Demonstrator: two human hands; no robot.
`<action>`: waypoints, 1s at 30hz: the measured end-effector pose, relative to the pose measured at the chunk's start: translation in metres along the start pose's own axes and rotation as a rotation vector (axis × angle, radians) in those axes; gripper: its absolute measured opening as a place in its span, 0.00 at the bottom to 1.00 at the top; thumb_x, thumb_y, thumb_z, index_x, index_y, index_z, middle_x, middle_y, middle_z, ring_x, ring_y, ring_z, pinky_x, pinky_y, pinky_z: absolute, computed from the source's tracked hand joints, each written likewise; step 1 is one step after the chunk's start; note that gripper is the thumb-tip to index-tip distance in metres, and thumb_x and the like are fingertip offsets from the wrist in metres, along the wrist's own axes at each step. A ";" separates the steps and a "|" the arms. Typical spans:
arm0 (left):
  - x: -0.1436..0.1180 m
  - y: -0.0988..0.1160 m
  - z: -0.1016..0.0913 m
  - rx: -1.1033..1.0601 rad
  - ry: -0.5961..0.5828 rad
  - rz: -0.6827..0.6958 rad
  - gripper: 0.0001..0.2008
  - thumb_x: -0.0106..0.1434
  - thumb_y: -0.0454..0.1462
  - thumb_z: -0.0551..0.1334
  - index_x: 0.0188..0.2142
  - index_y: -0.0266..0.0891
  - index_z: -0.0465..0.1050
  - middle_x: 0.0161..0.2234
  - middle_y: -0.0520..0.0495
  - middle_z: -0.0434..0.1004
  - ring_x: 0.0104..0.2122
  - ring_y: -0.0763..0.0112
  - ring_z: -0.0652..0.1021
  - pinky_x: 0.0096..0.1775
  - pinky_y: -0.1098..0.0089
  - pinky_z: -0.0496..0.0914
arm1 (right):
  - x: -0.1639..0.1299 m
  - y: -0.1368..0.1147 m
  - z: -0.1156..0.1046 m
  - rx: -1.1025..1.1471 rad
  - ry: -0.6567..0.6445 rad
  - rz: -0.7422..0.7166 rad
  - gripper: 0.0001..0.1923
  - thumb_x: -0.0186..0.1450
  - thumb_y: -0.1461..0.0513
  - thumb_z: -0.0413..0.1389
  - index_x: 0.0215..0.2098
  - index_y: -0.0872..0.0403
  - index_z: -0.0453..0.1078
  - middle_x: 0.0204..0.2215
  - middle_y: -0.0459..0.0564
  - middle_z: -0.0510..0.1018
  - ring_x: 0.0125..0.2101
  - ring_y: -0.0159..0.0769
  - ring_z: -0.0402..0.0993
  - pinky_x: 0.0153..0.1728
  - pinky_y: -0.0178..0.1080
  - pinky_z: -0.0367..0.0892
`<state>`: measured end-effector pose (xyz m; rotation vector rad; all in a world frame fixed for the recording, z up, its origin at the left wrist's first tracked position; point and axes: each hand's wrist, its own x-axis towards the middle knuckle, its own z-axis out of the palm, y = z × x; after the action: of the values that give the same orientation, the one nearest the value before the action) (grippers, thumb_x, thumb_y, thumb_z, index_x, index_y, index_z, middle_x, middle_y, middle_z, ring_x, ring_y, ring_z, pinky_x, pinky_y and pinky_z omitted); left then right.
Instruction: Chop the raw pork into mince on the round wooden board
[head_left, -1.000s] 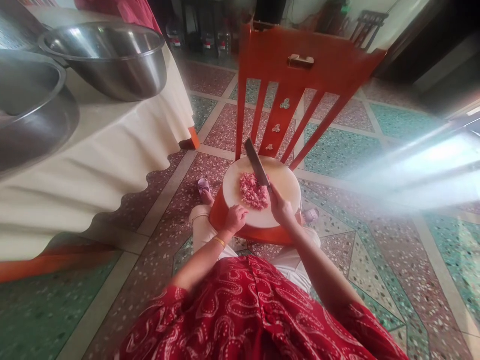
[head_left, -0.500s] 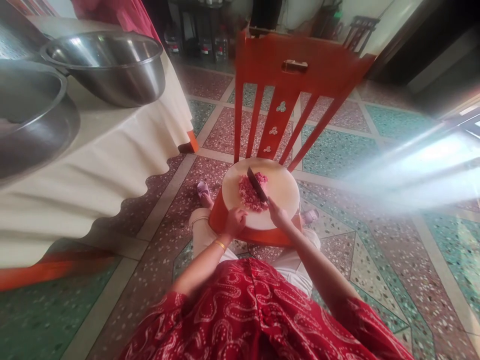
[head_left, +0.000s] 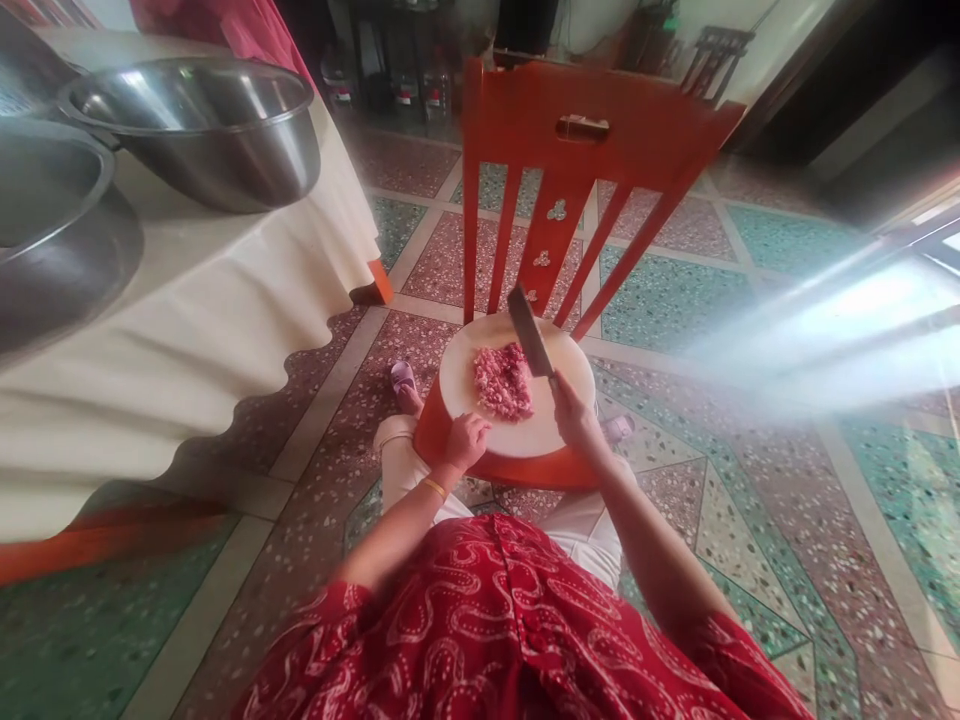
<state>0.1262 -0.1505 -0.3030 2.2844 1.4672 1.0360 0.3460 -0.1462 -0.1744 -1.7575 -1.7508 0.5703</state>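
Observation:
A round, pale chopping board (head_left: 465,390) rests on the seat of an orange-red wooden chair. On it, left of the middle, lies a flat heap of pink minced meat (head_left: 501,384). My right hand (head_left: 576,410) grips a cleaver (head_left: 531,335) by its handle. The dark blade is raised above the board, apart from the meat, and tilts toward the chair back. At the board's near left rim is my left hand (head_left: 468,440), its fingers curled over the edge close to the meat.
The chair's slatted back (head_left: 600,130) rises behind the board. To the left, a table with a cream cloth (head_left: 247,270) bears large steel bowls, one of them a wide basin (head_left: 225,150). Patterned stone tiles cover the floor. Bottles stand in the dim background.
My right hand has lifted the cleaver off the meat and moved it up and to the right. The whole heap now shows. My left hand stays at the board's rim.

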 end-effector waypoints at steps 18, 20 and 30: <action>0.003 0.009 -0.006 0.013 -0.050 -0.045 0.11 0.59 0.28 0.55 0.31 0.37 0.76 0.30 0.47 0.76 0.34 0.68 0.74 0.40 0.67 0.68 | 0.015 0.016 -0.010 -0.108 -0.160 0.143 0.24 0.71 0.56 0.43 0.63 0.54 0.61 0.49 0.55 0.77 0.49 0.42 0.74 0.51 0.42 0.67; 0.004 0.009 -0.007 0.016 -0.057 -0.034 0.11 0.58 0.28 0.55 0.31 0.37 0.76 0.30 0.47 0.76 0.33 0.68 0.74 0.39 0.67 0.68 | 0.019 0.015 -0.014 -0.078 -0.049 0.128 0.26 0.72 0.53 0.42 0.65 0.50 0.57 0.50 0.53 0.76 0.49 0.41 0.74 0.50 0.41 0.68; 0.004 0.007 -0.005 0.019 -0.062 -0.027 0.11 0.59 0.28 0.54 0.30 0.38 0.75 0.30 0.47 0.75 0.34 0.68 0.73 0.39 0.67 0.68 | 0.028 0.023 -0.008 -0.061 -0.062 0.122 0.27 0.72 0.51 0.40 0.65 0.49 0.57 0.50 0.52 0.76 0.44 0.39 0.77 0.45 0.38 0.70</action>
<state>0.1284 -0.1516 -0.2937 2.2816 1.4856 0.9388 0.3699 -0.1180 -0.1808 -1.9182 -1.7270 0.6347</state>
